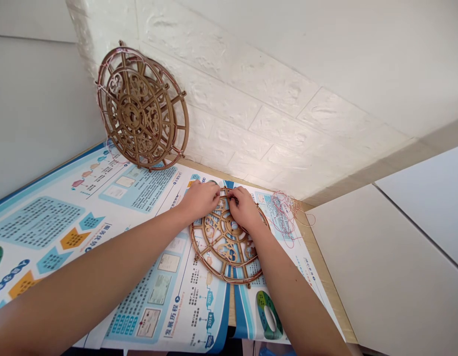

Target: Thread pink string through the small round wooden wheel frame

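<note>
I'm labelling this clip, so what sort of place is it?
Probably an indoor craft corner: printed posters cover a wooden tabletop, one brown openwork wheel lies on top, and a stack of similar wheels leans by a white brick-patterned wall.

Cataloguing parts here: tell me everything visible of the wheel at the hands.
The wheel is brown, seemingly plastic, with concentric rings, spokes, scrollwork and rim knobs; thin reddish wire runs along it. It lies flat on printed sheets, spanning their seam. The left hand and right hand are at its far edge, seemingly touching; the right forearm hides part.
</note>
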`<state>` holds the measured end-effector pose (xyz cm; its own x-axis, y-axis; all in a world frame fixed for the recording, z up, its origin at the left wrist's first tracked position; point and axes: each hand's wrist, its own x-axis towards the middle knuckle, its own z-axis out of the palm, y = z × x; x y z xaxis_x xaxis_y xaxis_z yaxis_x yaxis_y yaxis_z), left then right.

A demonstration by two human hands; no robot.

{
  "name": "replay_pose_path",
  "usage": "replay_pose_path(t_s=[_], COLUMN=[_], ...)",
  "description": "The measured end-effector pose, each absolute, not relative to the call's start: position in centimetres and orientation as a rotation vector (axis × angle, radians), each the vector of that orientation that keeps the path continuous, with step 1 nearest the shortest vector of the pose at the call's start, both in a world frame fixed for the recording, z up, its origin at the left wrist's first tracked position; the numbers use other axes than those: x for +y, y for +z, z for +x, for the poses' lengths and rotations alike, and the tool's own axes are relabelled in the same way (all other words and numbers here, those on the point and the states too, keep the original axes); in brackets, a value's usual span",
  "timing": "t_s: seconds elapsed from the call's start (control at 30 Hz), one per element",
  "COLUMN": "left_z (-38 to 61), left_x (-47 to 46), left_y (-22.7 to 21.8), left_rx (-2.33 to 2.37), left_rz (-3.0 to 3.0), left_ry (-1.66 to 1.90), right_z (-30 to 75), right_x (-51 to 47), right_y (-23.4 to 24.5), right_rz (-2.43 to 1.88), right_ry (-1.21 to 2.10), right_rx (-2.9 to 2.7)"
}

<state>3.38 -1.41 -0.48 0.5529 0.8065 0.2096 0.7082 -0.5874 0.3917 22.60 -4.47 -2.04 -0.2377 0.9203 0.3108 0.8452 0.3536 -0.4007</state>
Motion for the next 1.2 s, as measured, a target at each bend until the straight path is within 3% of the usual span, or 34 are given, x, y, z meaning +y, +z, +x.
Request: replay_pose_path(t_s=[1.2], left_z=[3.38], left_x=[-1.52], left_y=[-0.33], left_rx=[1.231], left_rz=[2.534], left_ry=[0.534], right_z=[22.44], right_x=[-4.59], right_y=[-1.79], right_rz=[-1.548], right_ry=[0.187], right_rx=[-2.142])
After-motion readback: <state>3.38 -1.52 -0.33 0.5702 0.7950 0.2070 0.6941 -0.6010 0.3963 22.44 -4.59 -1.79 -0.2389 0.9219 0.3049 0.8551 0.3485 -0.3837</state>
